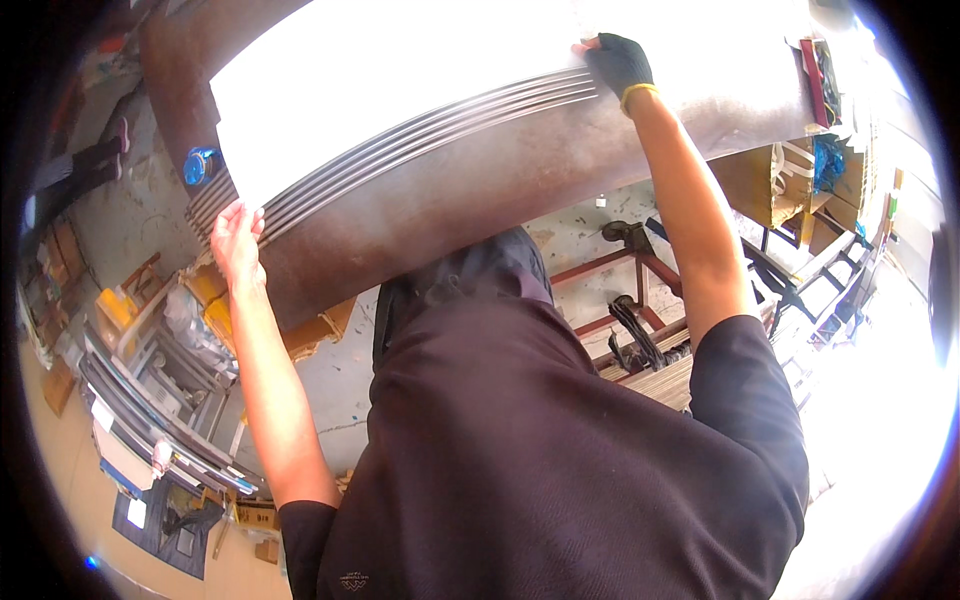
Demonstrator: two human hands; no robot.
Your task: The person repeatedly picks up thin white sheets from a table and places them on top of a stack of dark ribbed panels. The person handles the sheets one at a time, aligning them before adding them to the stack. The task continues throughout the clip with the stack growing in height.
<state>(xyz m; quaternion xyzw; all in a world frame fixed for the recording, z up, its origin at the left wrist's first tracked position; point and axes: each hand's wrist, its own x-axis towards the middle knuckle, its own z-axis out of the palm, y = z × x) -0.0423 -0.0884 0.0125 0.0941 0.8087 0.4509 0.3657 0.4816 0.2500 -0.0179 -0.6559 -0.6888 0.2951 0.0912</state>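
A large, bowed metal sheet (480,190) with several raised ribs running along it spans the upper half of the view; its top surface glares white and its lower band is dull brown-grey. My left hand (236,243), bare, grips the sheet's left edge where the ribs end. My right hand (618,62), in a black glove with a yellow cuff, holds the sheet's far upper edge. Both arms are stretched out from my dark shirt (540,450).
Under the sheet stands a red-brown metal frame (640,262) with a stack of flat strips (662,382) beside it. Long metal profiles (150,410) lie at the left. Cardboard boxes (770,185) stand at the right. A person's legs (85,165) and a blue round object (200,165) are at upper left.
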